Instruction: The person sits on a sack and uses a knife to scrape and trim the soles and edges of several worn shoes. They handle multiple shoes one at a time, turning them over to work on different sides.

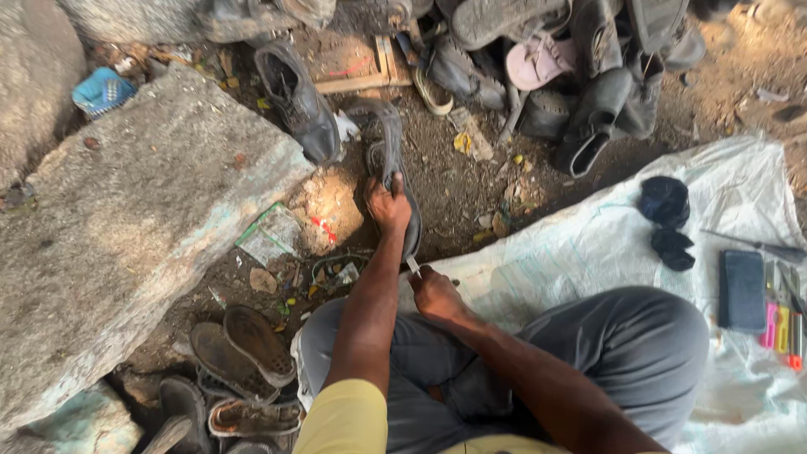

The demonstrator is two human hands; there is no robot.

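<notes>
left hand (388, 206) fingers clamp dark sole (395, 181) | right hand (435, 294) fingers pinch blade (414, 266) at sole's near end

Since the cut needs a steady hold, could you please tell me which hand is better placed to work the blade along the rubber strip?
Probably the right hand: it grips the small blade at the rubber strip's near end, while the left hand pins the strip.

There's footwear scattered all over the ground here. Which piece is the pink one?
The pink sandal at the top of the view, lying sole-up on the heap of dark shoes. All the other footwear around it is black, grey or brown.
</notes>
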